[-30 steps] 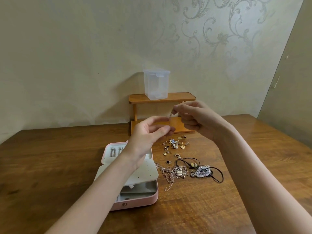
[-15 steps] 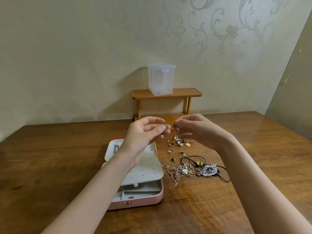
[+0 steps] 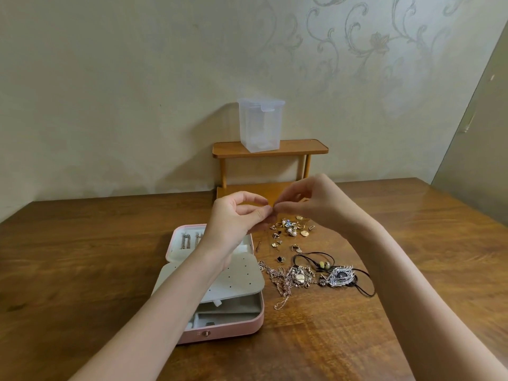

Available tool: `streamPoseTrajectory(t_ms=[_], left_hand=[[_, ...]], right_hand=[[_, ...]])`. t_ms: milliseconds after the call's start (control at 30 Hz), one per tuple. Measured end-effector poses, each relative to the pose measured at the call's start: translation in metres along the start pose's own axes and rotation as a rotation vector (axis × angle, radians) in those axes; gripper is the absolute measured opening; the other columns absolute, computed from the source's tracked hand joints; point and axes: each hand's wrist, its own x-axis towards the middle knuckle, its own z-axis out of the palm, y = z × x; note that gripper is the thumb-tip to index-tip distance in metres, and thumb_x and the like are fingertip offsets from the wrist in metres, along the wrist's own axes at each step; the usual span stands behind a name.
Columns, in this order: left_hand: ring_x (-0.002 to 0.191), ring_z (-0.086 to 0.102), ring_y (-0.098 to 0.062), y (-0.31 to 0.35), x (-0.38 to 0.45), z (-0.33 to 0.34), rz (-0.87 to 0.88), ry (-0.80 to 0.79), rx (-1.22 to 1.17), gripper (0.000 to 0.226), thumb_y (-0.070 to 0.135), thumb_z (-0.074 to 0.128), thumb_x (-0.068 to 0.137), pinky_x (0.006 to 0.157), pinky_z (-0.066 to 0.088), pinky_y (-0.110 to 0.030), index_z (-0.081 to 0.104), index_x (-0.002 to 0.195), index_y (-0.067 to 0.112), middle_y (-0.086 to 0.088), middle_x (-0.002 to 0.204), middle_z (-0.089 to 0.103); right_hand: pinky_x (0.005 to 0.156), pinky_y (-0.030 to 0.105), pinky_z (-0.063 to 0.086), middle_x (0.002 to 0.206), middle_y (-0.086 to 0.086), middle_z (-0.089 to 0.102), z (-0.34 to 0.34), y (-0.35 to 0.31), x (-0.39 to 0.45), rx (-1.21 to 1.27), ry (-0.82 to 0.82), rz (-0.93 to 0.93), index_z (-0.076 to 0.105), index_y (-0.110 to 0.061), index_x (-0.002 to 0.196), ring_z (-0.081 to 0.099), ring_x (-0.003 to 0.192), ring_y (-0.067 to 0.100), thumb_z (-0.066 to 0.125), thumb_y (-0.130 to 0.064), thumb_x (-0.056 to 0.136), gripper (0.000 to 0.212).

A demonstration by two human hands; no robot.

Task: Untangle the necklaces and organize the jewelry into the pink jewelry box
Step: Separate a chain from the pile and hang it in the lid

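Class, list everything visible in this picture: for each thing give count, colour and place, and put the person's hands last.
Pink jewelry box: one, pink with grey lining, open, table's near left.
Long dangling earrings: two, silvery, inside the box lid.
Small earrings and charms: many, gold and pearl, scattered right of the box.
Tangled chain necklaces: a few, gold, beside the box.
Black cord necklaces: about two, one with a silver pendant.
Clear plastic container: one, on the shelf.
Small wooden shelf: one, orange-brown, against the wall.
Wooden table: one, brown.
Left hand, right hand: fingertips pinched together above the table.

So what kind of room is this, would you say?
Probably a room in a home: a wooden table stands against patterned wallpaper, with a small wooden shelf and a pink jewelry box on it.
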Motion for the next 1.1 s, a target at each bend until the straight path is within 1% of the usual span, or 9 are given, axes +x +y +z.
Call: streamPoseTrajectory(t_ms=[100, 233, 333, 467, 633, 767, 833, 1000, 1100], left_hand=[[0.072, 0.071, -0.013, 0.0, -0.001, 0.003, -0.032, -0.003, 0.007, 0.01, 0.007, 0.066, 0.083, 0.061, 0.055, -0.017, 0.064, 0.092, 0.013, -0.006, 0.079, 0.074], [0.071, 0.072, -0.014, 0.002, -0.002, 0.005, -0.08, -0.003, -0.035, 0.012, 0.006, 0.067, 0.083, 0.059, 0.054, -0.017, 0.064, 0.093, 0.012, -0.007, 0.078, 0.074], [0.067, 0.071, -0.011, 0.002, -0.004, 0.009, -0.108, 0.025, -0.045, 0.013, 0.004, 0.068, 0.082, 0.056, 0.053, -0.016, 0.064, 0.091, 0.012, -0.005, 0.075, 0.073], [0.069, 0.071, -0.012, -0.002, -0.006, 0.013, -0.162, 0.053, -0.118, 0.016, 0.004, 0.069, 0.081, 0.059, 0.055, -0.018, 0.065, 0.095, 0.01, -0.007, 0.081, 0.073], [0.07, 0.071, -0.012, -0.006, -0.011, 0.024, -0.144, 0.15, -0.162, 0.014, 0.003, 0.068, 0.083, 0.061, 0.056, -0.017, 0.063, 0.091, 0.013, -0.005, 0.081, 0.073], [0.074, 0.071, -0.015, -0.008, -0.013, 0.031, -0.085, 0.204, -0.122, 0.014, 0.004, 0.069, 0.082, 0.066, 0.057, -0.02, 0.063, 0.087, 0.016, -0.008, 0.084, 0.072], [0.076, 0.071, -0.015, -0.007, -0.015, 0.033, -0.065, 0.199, -0.106, 0.013, 0.005, 0.069, 0.082, 0.066, 0.057, -0.019, 0.063, 0.086, 0.017, -0.008, 0.085, 0.072], [0.073, 0.071, -0.012, -0.005, -0.021, 0.034, -0.082, 0.134, -0.109, 0.01, 0.005, 0.066, 0.084, 0.061, 0.054, -0.016, 0.067, 0.087, 0.015, -0.003, 0.081, 0.073], [0.072, 0.071, -0.012, -0.005, -0.021, 0.031, -0.11, 0.09, -0.088, 0.01, 0.006, 0.066, 0.084, 0.063, 0.055, -0.017, 0.068, 0.086, 0.015, -0.001, 0.079, 0.073]], right_hand=[[0.066, 0.026, 0.051, 0.073, -0.001, 0.07, -0.001, -0.001, 0.001, -0.132, -0.005, -0.011, 0.073, -0.023, 0.074, 0.061, 0.066, 0.007, 0.075, -0.021, 0.076, 0.004], [0.061, 0.01, 0.048, 0.071, -0.003, 0.068, -0.001, -0.007, -0.001, -0.197, -0.027, -0.024, 0.074, -0.015, 0.077, 0.059, 0.063, 0.001, 0.072, -0.011, 0.078, 0.005], [0.059, 0.012, 0.046, 0.068, -0.004, 0.064, 0.004, -0.011, -0.004, -0.228, -0.014, -0.003, 0.07, -0.015, 0.072, 0.057, 0.062, 0.004, 0.07, -0.009, 0.076, 0.007], [0.055, 0.012, 0.044, 0.064, -0.007, 0.06, 0.007, -0.012, -0.007, -0.234, -0.018, 0.044, 0.064, -0.017, 0.069, 0.055, 0.059, 0.004, 0.07, -0.012, 0.077, 0.011], [0.049, 0.008, 0.042, 0.062, -0.008, 0.057, 0.004, -0.014, -0.011, -0.235, -0.019, 0.072, 0.064, -0.016, 0.071, 0.052, 0.055, 0.002, 0.069, -0.013, 0.08, 0.011], [0.051, 0.016, 0.043, 0.064, 0.0, 0.061, 0.001, -0.017, -0.012, -0.278, -0.01, 0.1, 0.068, -0.013, 0.072, 0.053, 0.058, 0.009, 0.07, -0.017, 0.079, 0.008], [0.052, 0.018, 0.043, 0.066, 0.002, 0.062, 0.0, -0.018, -0.013, -0.275, -0.008, 0.114, 0.066, -0.012, 0.071, 0.053, 0.058, 0.011, 0.071, -0.018, 0.078, 0.01], [0.044, 0.014, 0.036, 0.058, 0.0, 0.057, 0.002, -0.016, -0.017, -0.234, -0.005, 0.127, 0.061, -0.014, 0.062, 0.047, 0.05, 0.008, 0.072, -0.021, 0.076, 0.019], [0.049, 0.02, 0.04, 0.059, -0.001, 0.058, 0.002, -0.015, -0.016, -0.225, -0.049, 0.099, 0.061, -0.012, 0.063, 0.049, 0.051, 0.009, 0.073, -0.022, 0.074, 0.019]])
